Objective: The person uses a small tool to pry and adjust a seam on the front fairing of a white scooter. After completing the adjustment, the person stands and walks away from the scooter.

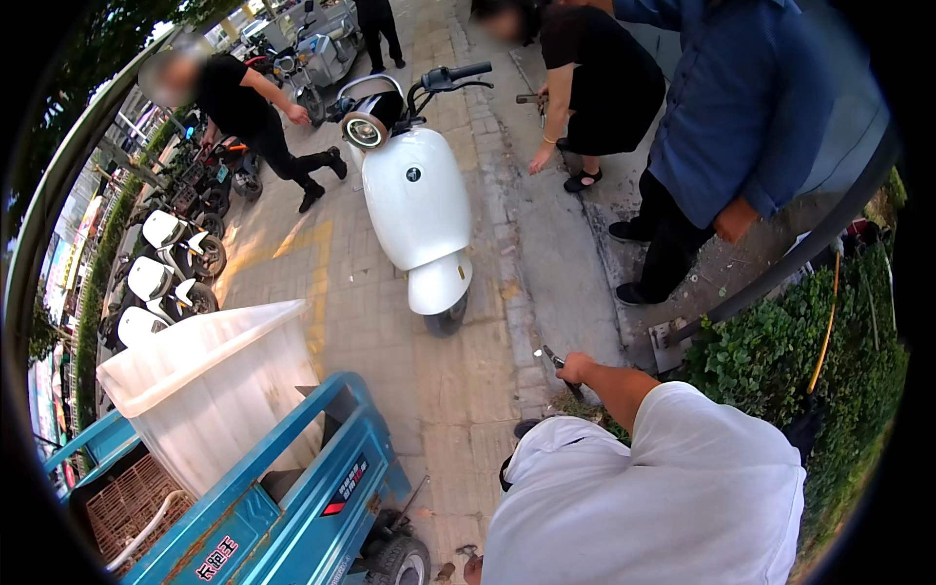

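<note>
My right hand (577,369) is stretched out ahead, its fingers wrapped round a dark hand tool (553,357). The tool's short end pokes out past the fist, while its darker lower part shows beneath the hand; its exact kind is too small to tell. Just a sliver of my left hand (473,567) shows at the bottom edge, beside my white shirt, with its fingers mostly hidden. Small brown bits (446,571) lie close to it. Ahead, a white scooter (417,200) stands upright on the paving, apart from both hands.
A blue cargo tricycle (336,478) with a white plastic tub (219,390) stands at left. One person in black (249,112) walks at far left. At right, a person bends down (600,88) beside another in a blue shirt (736,107). Ivy (770,351) borders the right; parked scooters (156,278) line the left.
</note>
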The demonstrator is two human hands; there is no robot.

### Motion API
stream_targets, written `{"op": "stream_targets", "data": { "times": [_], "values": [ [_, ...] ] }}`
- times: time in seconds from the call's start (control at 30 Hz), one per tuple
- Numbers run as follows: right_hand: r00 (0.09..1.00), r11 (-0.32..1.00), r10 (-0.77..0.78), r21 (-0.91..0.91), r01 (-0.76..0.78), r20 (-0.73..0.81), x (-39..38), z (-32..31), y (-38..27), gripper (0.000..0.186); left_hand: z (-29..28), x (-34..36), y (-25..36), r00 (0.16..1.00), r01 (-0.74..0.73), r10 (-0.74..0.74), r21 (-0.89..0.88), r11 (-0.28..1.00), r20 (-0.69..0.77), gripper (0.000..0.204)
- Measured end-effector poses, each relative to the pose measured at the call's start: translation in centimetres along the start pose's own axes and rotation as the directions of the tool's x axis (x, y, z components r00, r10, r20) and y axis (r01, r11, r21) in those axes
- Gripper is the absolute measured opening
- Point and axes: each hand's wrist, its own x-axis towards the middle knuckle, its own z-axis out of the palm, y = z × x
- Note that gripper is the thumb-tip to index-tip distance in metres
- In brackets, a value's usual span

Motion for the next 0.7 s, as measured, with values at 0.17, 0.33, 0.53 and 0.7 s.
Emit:
{"op": "stream_targets", "data": {
  "times": [0.17, 0.33, 0.53, 0.7],
  "values": [
    [0.977, 0.998, 0.052, -0.037, -0.045, 0.209, 0.2, 1.6, 0.5, 0.053, 1.5, 0.5, 0.5, 1.000, -0.011, 0.009, -0.058, 0.998, -0.027, 0.020],
    [0.995, 0.995, 0.056, -0.087, -0.049, 0.077, 2.1, 3.8, 5.1, 0.051, 3.5, -0.4, 0.9, 0.998, 0.014, -0.021, -0.123, 0.992, -0.054, 0.019],
    [0.982, 0.986, 0.013, -0.168, 0.020, 0.190, 2.8, 2.1, 3.8, 0.047, 4.1, -2.2, -2.1, 0.995, 0.026, -0.044, -0.200, 0.979, -0.086, 0.019],
    [0.963, 0.974, -0.070, -0.189, 0.122, 0.258, 1.7, 2.1, -0.3, 0.047, 3.9, -3.2, -5.5, 0.995, 0.052, -0.066, -0.193, 0.980, -0.068, 0.020]
  ]
}}
